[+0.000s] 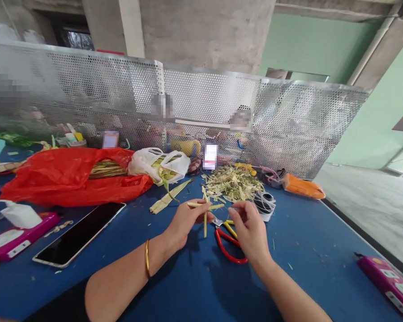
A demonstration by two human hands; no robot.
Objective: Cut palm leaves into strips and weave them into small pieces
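Note:
My left hand (187, 220) is closed in a pinch on thin pale green leaf strips (205, 210) that cross each other above the blue table (195, 286). A gold bangle circles that wrist. My right hand (250, 230) hovers just right of the strips, its fingers curled together near their ends; whether it grips anything is unclear. Red-handled scissors (226, 243) lie on the table between and under my hands, partly hidden by the right hand.
A pile of leaf cuttings (233, 183) and a spool of thread (264, 203) lie beyond. A red bag (70, 176), white bag (161, 164), phone (79, 232) and pink cases (387, 279) surround me. A perforated metal screen (201, 103) backs the table.

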